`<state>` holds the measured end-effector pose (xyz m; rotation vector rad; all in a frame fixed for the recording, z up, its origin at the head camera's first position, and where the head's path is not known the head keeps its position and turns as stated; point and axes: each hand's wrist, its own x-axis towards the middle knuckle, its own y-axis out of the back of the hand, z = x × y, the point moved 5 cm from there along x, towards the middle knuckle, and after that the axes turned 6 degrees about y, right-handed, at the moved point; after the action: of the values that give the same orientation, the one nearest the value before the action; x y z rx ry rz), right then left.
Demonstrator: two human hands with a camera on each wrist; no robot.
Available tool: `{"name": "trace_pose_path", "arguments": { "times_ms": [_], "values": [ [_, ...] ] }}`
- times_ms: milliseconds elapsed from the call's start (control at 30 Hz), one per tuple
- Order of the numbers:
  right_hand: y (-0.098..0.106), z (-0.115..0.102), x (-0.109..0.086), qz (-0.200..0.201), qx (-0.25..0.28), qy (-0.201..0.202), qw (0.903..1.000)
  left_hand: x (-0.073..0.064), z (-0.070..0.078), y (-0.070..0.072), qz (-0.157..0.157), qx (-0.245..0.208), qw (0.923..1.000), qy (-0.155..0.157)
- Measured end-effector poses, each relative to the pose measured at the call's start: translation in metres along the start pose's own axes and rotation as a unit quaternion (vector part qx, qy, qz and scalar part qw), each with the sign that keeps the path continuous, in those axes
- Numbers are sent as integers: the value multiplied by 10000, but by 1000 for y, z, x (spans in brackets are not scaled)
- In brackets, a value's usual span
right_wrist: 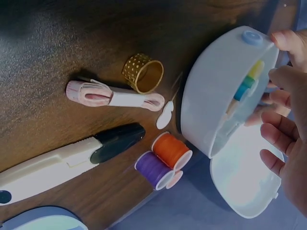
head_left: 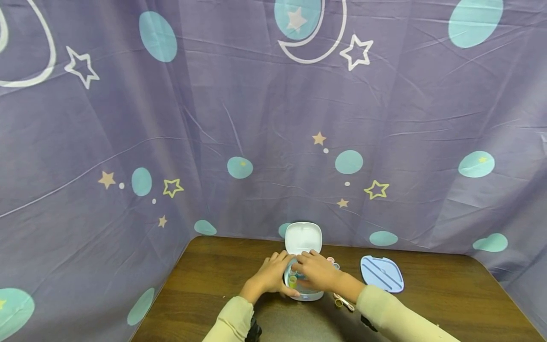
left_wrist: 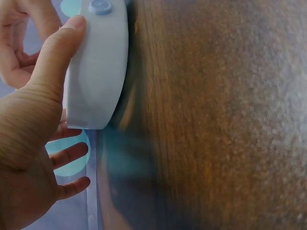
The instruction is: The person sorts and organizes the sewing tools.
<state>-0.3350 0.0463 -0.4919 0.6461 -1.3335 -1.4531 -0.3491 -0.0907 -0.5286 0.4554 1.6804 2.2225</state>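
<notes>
A white sewing kit box (right_wrist: pixel 204 91) stands on the table with its lid (head_left: pixel 304 237) raised at the back. My left hand (head_left: pixel 272 274) grips the box from its left side, thumb on the front wall (left_wrist: pixel 98 72), fingers spread toward the rear. Over the open box reaches my right hand (head_left: pixel 318 271), fingers loosely bent, with nothing visible between them. Yellow thread (head_left: pixel 292 281) and a teal spool (right_wrist: pixel 244 88) lie inside the box. Part of the interior is hidden by the hands.
Right of the box lie a gold thimble (right_wrist: pixel 143 74), a rolled pink tape measure (right_wrist: pixel 115 96), a white needle threader (right_wrist: pixel 165 115), orange (right_wrist: pixel 171 151) and purple (right_wrist: pixel 153 169) spools, and a black-tipped white tool (right_wrist: pixel 72 160). Farther right rests a blue tray (head_left: pixel 382 274). A patterned curtain (head_left: pixel 273 118) hangs behind.
</notes>
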Motion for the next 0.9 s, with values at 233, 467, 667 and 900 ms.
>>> {"name": "trace_pose_path", "arguments": {
  "times_ms": [233, 467, 667, 900],
  "values": [
    [13, 14, -10, 510, 116, -244, 9983, 1, 0, -1, 75, 31, 10000, -31],
    [28, 34, -27, 1098, 151, -598, 9920, 1, 0, 0, 76, 68, 9999, 37],
    [33, 49, -46, 1314, 281, -925, 9866, 1, 0, 1, 67, 50, 9999, 91],
    [25, 56, -68, 1403, 271, -1185, 9826, 0, 3, 2, 107, -26, 9999, 90]
  ]
}}
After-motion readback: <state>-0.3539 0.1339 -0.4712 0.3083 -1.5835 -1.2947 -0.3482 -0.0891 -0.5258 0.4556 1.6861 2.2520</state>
